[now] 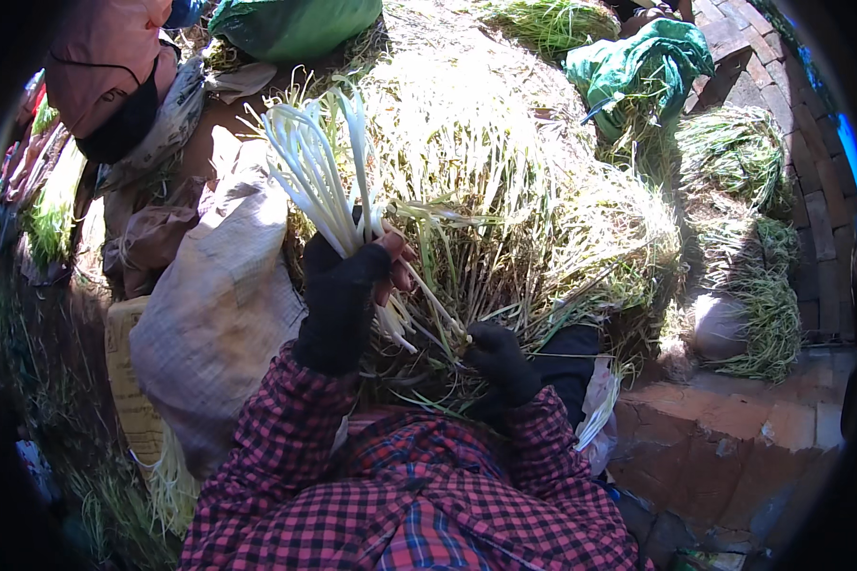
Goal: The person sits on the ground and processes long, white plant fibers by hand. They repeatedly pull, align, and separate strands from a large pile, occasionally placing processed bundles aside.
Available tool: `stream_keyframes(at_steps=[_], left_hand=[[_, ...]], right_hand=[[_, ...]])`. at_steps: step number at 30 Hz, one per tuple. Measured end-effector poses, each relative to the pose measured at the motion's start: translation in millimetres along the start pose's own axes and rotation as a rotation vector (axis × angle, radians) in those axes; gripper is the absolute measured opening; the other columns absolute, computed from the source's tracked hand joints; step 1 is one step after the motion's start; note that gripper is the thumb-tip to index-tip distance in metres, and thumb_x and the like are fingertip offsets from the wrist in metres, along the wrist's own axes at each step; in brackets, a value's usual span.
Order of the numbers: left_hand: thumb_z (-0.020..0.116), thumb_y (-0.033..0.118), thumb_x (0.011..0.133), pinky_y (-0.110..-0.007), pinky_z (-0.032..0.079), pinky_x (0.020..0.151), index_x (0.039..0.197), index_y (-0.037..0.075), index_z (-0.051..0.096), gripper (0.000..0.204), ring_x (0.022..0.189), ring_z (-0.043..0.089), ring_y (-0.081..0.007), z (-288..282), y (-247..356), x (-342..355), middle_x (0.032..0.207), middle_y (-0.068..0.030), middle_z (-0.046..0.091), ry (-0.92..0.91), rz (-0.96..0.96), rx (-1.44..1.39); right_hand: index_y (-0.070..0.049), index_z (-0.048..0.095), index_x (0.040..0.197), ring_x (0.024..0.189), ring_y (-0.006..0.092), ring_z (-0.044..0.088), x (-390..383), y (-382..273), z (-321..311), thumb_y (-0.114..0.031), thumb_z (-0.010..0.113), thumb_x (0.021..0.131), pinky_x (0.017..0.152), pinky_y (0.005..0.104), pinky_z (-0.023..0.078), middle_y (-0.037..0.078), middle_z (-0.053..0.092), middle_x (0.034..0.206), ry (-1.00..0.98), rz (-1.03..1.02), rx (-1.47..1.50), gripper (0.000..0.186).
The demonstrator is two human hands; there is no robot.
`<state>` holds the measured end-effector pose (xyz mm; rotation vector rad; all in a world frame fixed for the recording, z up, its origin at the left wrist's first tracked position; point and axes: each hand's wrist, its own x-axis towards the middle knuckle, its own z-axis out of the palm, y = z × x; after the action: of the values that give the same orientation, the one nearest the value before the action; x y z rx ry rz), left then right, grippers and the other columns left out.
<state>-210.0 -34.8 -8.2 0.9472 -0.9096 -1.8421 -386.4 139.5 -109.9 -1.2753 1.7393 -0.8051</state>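
Observation:
My left hand (pixel 348 285), in a black glove with bare fingertips, is closed round a bunch of long white stalks (pixel 319 176), which look like pale spring onions or chives. Their tops fan out up and away from me, and the lower ends hang below the fist. One thin pale stalk (pixel 433 293) slants from the bunch down to my right hand (pixel 500 360). That hand, also black-gloved, is closed with its fingertips at the stalk's end; the fingers are partly hidden. Right in front of both hands lies a large heap of pale straw-like stalks and leaves (pixel 486 171).
A white woven sack (pixel 221 300) leans at my left beside a cardboard box (pixel 135 376). Green sacks (pixel 295 24) lie at the back. Grassy green bundles (pixel 733 157) and a brick ledge (pixel 724 433) are at the right. Someone in a pink head covering (pixel 114 71) is at the far left.

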Motion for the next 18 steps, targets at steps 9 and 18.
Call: stream_keyframes(at_steps=[9, 18], left_hand=[[0.056, 0.017, 0.084, -0.02, 0.032, 0.033, 0.085, 0.0, 0.054, 0.016, 0.046, 0.051, -0.0117, -39, 51, 5, 0.068, -0.0092, 0.057, 0.125, 0.272, -0.021], [0.058, 0.017, 0.084, -0.019, 0.033, 0.034, 0.08, -0.001, 0.055, 0.019, 0.043, 0.048, -0.0097, -73, 28, 30, 0.066, -0.0088, 0.057, 0.082, 0.112, -0.037]], right_hand=[[-0.003, 0.064, 0.073, 0.064, 0.0344, 0.058, -21, 84, 10, -0.018, 0.06, 0.069, 0.059, 0.0427, 0.045, 0.02, 0.057, 0.069, -0.038, 0.154, -0.324, 0.016], [-0.008, 0.055, 0.11, 0.083, 0.0331, 0.061, -4, 11, -31, -0.015, 0.06, 0.069, 0.076, 0.0424, 0.048, 0.017, 0.062, 0.091, 0.052, 0.306, -0.474, 0.042]])
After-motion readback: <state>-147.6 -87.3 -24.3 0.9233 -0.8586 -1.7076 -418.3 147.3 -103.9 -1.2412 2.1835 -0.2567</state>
